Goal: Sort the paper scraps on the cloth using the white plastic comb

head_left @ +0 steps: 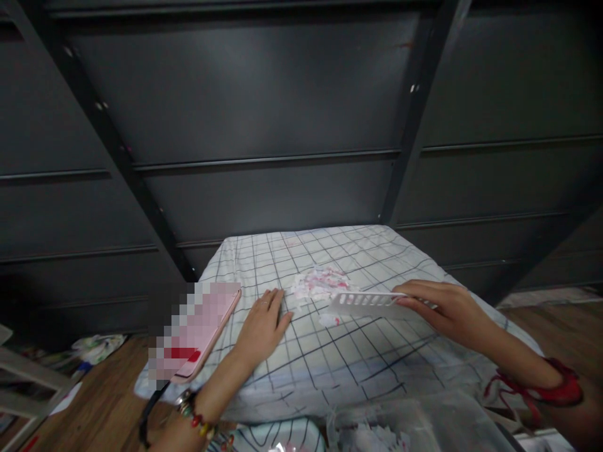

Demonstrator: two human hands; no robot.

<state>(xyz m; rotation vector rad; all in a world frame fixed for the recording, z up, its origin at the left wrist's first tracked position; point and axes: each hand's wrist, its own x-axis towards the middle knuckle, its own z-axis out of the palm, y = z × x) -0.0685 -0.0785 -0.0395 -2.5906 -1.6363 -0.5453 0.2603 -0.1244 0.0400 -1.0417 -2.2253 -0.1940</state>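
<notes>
My left hand (265,326) lies flat on a white cloth with dark grid lines (325,348), fingers stretched out. Just right of its fingertips is a loose pile of small white, pink and red scraps (320,282). Pinched between the thumb and fingers of my right hand (436,309) is a white slotted plastic panel (365,302), held on edge at the near right of the pile. A single scrap with a red spot (330,320) rests by the panel's left end.
A pink phone-like device (207,333), partly pixelated, lies at the cloth's left side with a dark cable. In front stands a clear plastic box (414,420) with white pieces inside, beside a striped item (282,433). Dark metal panels (264,94) rise behind the cloth.
</notes>
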